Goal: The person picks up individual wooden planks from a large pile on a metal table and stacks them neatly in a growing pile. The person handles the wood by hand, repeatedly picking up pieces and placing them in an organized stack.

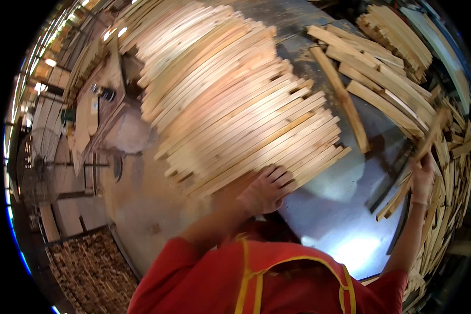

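A wide row of pale wooden strips (235,104) lies side by side on the table in front of me. At its near edge, my left hand (268,189) rests with fingers curled over the closest strip; the thumb is mostly hidden. My right hand (423,178) reaches out to the right, closed round a wooden strip (432,137) held at a slant above the table's right edge. The strip's upper end is blurred. Just below that hand, another strip end (390,209) shows, and I cannot tell whether it belongs to the same piece.
Loose boards (382,78) lie crosswise on the dark metal table (324,204) at the far right. A tangled heap of thin offcuts (445,209) runs down the right side. On the left stand a fan (42,157), a workbench (97,112) and a bin of small wood blocks (91,267).
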`<state>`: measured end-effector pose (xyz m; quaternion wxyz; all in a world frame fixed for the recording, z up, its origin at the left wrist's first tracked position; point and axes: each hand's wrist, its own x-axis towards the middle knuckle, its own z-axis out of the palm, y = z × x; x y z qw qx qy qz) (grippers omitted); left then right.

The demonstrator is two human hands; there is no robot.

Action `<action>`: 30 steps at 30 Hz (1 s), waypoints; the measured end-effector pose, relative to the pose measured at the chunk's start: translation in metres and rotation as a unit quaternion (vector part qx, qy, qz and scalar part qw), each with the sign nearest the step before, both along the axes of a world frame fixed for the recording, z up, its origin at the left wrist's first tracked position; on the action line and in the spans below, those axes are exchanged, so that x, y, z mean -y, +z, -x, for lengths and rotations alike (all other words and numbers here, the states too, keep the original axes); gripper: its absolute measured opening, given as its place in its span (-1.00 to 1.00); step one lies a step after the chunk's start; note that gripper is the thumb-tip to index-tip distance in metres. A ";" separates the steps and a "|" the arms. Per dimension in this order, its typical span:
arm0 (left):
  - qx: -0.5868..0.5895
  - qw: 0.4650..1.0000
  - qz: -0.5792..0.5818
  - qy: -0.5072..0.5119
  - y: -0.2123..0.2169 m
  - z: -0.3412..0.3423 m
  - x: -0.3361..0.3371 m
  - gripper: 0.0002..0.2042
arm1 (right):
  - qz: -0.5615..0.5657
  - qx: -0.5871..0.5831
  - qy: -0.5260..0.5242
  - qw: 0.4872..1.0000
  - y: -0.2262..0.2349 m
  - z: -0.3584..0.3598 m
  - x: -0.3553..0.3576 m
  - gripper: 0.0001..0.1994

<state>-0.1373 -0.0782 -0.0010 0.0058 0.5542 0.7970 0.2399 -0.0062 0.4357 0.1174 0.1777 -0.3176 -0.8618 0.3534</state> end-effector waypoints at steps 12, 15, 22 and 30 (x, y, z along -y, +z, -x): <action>0.167 0.959 0.091 0.212 0.065 -0.019 0.203 -0.59 | 0.576 -0.234 0.022 0.783 -0.089 0.021 0.254 -0.59; 0.232 0.842 -0.193 0.447 -0.012 -0.051 0.289 -0.70 | 0.598 -0.200 -0.046 0.775 -0.117 0.068 0.329 -0.70; 0.706 0.452 -0.286 0.463 -0.009 -0.015 0.278 -0.63 | 0.647 -0.103 -0.116 0.747 -0.138 0.123 0.373 -0.75; 0.699 0.698 -0.019 0.153 0.129 0.064 0.238 -0.48 | 0.727 -0.161 -0.045 0.666 -0.133 0.119 0.367 -0.65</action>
